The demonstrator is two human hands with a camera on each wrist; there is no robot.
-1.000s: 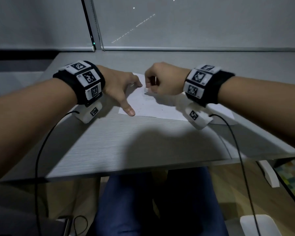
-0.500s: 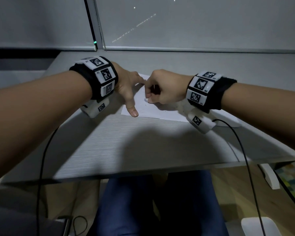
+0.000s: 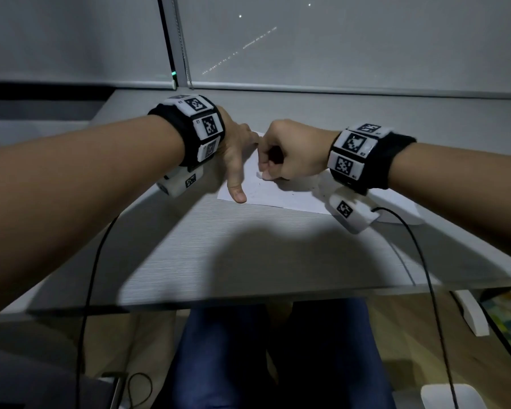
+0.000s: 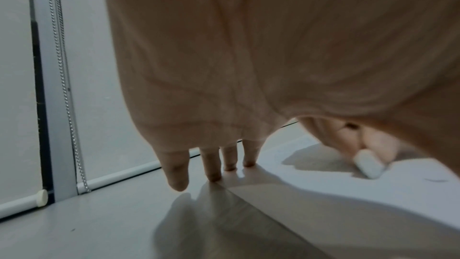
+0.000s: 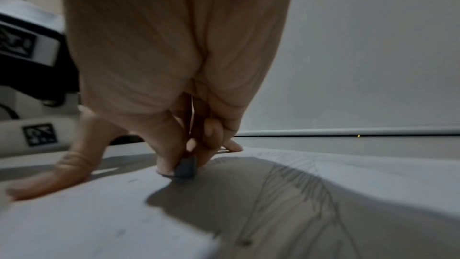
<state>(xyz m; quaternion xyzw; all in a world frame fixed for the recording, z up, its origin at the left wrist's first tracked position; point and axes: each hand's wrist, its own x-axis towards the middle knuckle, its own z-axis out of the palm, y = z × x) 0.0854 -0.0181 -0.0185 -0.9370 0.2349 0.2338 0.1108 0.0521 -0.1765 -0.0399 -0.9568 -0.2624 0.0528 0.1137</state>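
Eraser (image 4: 369, 165), small and pale, pinched between the thumb and curled fingertips of the right hand (image 3: 292, 154), lower end touching the paper (image 3: 278, 193) right under the grip. Faint pencil strokes (image 5: 293, 180) cross the sheet just beside the eraser, on the wrist side. Left hand (image 3: 236, 149) sits just beside the grip, fingers straight and spread, tips pressing the sheet near its edge, thumb laid out toward the near corner.

Step in hand looks like rubbing out pencil marks while the other hand pins the sheet. Next move likely calls for short, light strokes across the marks, with the left hand bearing down so the paper neither slides nor crumples.

Outward from the grip: pale wood-grain desk (image 3: 248, 246) under the sheet, roller blinds (image 3: 337, 39) behind the hands, bead chain (image 4: 67, 86) beyond the left fingers. Room is dim; cables (image 3: 92, 276) trail off the desk's near edge.
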